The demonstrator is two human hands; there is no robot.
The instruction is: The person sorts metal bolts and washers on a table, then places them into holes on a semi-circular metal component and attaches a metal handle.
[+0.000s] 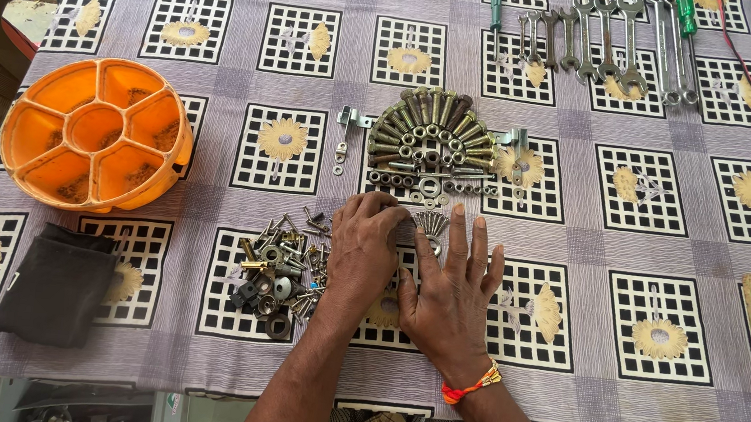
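Right hand (454,295) flat, open grip, left hand (363,246) curled over small screws (431,222), grip unclear

A home workbench or small repair corner, set up on a table under a patterned purple tablecloth (224,80): a row of spanners (590,40) and green-handled screwdrivers (685,16) at the far edge, bolts fanned in an arc (429,121), a heap of loose screws and nuts (279,275), an orange compartment tray (97,132)
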